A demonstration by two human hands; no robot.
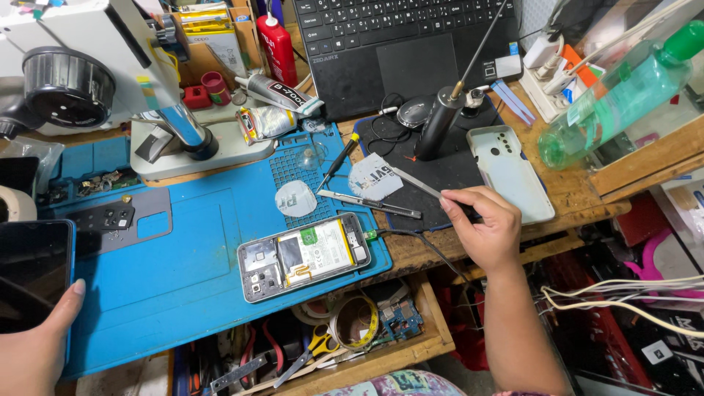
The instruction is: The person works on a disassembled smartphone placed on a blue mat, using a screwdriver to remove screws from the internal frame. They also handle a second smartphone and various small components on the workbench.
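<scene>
Pinching slim metal tweezers [411, 182], the right hand [480, 224] hovers past the blue mat's [183, 279] right edge, tips over a small torn label [374, 177]. The opened phone [304, 257], back off and battery showing, lies near the mat's front right corner, a cable plugged into its end. At the mat's left edge, the left hand [33, 345] cradles a dark-screened phone [33, 271].
</scene>
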